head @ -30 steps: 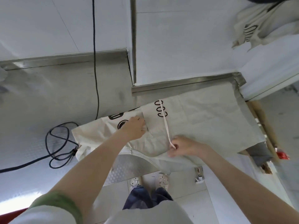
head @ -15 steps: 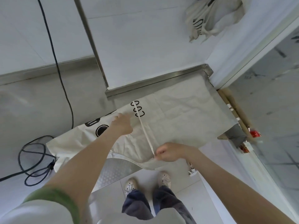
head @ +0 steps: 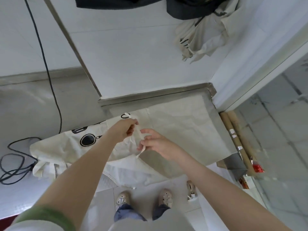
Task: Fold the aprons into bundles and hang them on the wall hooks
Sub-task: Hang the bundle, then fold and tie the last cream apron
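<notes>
Pinching strap (head: 139,134), cable (head: 15,165) beside apron (head: 180,130)

no readable text, only black printed shapes on cream apron (head: 175,130)

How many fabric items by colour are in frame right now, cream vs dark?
Cream: 2, the apron on the counter and the apron hanging on the wall
Dark: 1, the garment hanging on the wall
Total: 3
Both the left hand and right hand hold the counter apron's strap.
</notes>
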Demonstrator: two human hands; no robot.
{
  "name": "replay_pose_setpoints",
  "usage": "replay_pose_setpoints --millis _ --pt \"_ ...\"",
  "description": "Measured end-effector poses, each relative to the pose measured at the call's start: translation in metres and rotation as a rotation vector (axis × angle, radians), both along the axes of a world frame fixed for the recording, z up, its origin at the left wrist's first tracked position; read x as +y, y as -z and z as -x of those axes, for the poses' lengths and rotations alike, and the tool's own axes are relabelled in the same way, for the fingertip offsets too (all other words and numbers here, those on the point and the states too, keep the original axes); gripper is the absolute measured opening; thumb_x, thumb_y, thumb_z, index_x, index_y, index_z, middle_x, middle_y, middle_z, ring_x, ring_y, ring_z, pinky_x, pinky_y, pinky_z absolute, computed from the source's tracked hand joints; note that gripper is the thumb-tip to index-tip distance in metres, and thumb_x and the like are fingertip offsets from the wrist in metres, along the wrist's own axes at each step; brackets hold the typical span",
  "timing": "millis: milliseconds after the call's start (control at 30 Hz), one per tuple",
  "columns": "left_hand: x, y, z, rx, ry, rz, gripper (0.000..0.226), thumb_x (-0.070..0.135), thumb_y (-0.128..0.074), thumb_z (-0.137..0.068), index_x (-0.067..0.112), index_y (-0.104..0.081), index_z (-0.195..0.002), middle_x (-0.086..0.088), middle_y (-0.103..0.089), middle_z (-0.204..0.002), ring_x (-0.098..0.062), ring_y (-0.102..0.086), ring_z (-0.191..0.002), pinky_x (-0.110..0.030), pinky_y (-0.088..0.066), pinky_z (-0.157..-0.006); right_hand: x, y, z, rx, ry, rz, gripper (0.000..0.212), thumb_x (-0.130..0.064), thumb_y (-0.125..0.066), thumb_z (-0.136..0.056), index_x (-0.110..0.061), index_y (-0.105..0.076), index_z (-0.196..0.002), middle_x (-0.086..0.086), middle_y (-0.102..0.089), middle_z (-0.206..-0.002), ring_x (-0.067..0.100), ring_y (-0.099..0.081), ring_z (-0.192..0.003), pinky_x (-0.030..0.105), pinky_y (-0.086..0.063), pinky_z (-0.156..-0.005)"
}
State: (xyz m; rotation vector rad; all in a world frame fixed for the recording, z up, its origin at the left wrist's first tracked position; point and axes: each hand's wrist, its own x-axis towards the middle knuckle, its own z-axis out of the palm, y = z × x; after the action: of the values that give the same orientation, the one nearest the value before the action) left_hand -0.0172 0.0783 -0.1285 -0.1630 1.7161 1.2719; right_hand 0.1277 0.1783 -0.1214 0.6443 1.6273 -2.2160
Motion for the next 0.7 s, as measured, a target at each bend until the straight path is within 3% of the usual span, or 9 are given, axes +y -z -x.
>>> replay_pose_setpoints --millis 100,200,267,333,400,467,567,633,700 --pt "0.0 -0.004 0.002 0.141 -0.004 0.112 0.022 0.013 -0.051 -0.094 0.017 -0.054 -0.073 0.001 -0.048 -0.073 -0.01 -0.044 -0.059 -0.018 -0.034 -0.058 0.017 0.007 -0.005 -0.128 -0.156 -0.152 0.034 -0.006 -0.055 -0.094 -0.005 -0.047 -0.127 0.005 -0.064 -0.092 0.017 -0.061 -0.085 0.025 -0.047 -0.084" --pt "-0.006 -0.007 0.011 0.116 -0.282 -0.115 0.023 -0.003 -0.045 -0.094 0.014 -0.059 -0.099 -0.003 -0.059 -0.09 -0.013 -0.054 -0.069 -0.021 -0.044 -0.065 0.03 0.022 -0.012 -0.218 -0.367 -0.462 0.047 -0.018 -0.059 -0.093 -0.011 -0.044 -0.136 0.007 -0.058 -0.124 0.015 -0.055 -0.101 0.021 -0.042 -0.078" --pt "-0.011 -0.014 0.011 0.095 -0.412 -0.256 0.033 -0.001 -0.043 -0.097 0.021 -0.054 -0.12 -0.005 -0.065 -0.09 -0.013 -0.05 -0.056 -0.02 -0.043 -0.053 0.038 0.031 -0.018 -0.258 -0.466 -0.614 0.054 -0.018 -0.058 -0.092 -0.018 -0.036 -0.141 0.007 -0.056 -0.119 0.018 -0.056 -0.098 0.025 -0.042 -0.076" --pt "-0.015 -0.016 0.013 0.227 -0.365 -0.211 0.031 0.021 -0.044 -0.102 0.036 -0.048 -0.128 -0.002 -0.069 -0.087 -0.01 -0.034 -0.043 -0.017 -0.03 -0.038 0.044 0.04 -0.019 -0.295 -0.546 -0.674 0.056 -0.01 -0.052 -0.089 -0.023 -0.033 -0.14 0.006 -0.055 -0.104 0.019 -0.056 -0.084 0.028 -0.042 -0.072" --pt "-0.017 -0.019 0.017 0.426 -0.277 -0.079 0.033 0.032 -0.04 -0.103 0.039 -0.042 -0.135 0.007 -0.072 -0.084 -0.012 -0.034 -0.047 -0.016 -0.022 -0.035 0.048 0.042 -0.012 -0.33 -0.618 -0.739 0.056 -0.014 -0.05 -0.084 -0.028 -0.034 -0.136 0.006 -0.053 -0.116 0.021 -0.055 -0.096 0.031 -0.045 -0.084" --pt "-0.018 -0.025 0.023 0.563 -0.29 -0.002 0.04 0.031 -0.037 -0.102 0.044 -0.038 -0.139 0.014 -0.072 -0.093 -0.011 -0.037 -0.052 -0.018 -0.027 -0.036 0.051 0.042 0.001 -0.359 -0.716 -0.861 0.052 -0.025 -0.049 -0.079 -0.032 -0.039 -0.13 0.0 -0.051 -0.128 0.022 -0.052 -0.113 0.038 -0.041 -0.099" --pt "-0.022 -0.039 0.031 0.795 -0.336 -0.027 0.062 0.016 -0.04 -0.096 0.052 -0.024 -0.143 0.012 -0.06 -0.12 -0.019 -0.053 -0.069 -0.027 -0.05 -0.056 0.052 0.03 0.02 -0.405 -0.911 -0.924 0.055 -0.024 -0.057 -0.081 -0.022 -0.039 -0.132 0.004 -0.057 -0.123 0.024 -0.057 -0.106 0.039 -0.047 -0.094" --pt "-0.025 -0.045 0.035 0.884 -0.391 -0.072 0.075 0.006 -0.045 -0.09 0.046 -0.019 -0.147 0.012 -0.053 -0.117 -0.02 -0.059 -0.086 -0.03 -0.052 -0.075 0.053 0.024 0.028 -0.495 -0.957 -0.75 0.065 -0.02 -0.066 -0.083 -0.015 -0.028 -0.136 0.007 -0.061 -0.098 0.02 -0.062 -0.081 0.038 -0.054 -0.075" --pt "-0.032 -0.045 0.043 0.933 -0.369 0.07 0.065 0.008 -0.049 -0.089 0.027 -0.027 -0.147 0.004 -0.044 -0.131 -0.018 -0.056 -0.1 -0.029 -0.048 -0.083 0.054 0.022 0.033 -0.574 -0.982 -0.661 0.069 -0.025 -0.074 -0.081 -0.015 -0.029 -0.131 0.004 -0.059 -0.083 0.015 -0.058 -0.068 0.039 -0.054 -0.071"
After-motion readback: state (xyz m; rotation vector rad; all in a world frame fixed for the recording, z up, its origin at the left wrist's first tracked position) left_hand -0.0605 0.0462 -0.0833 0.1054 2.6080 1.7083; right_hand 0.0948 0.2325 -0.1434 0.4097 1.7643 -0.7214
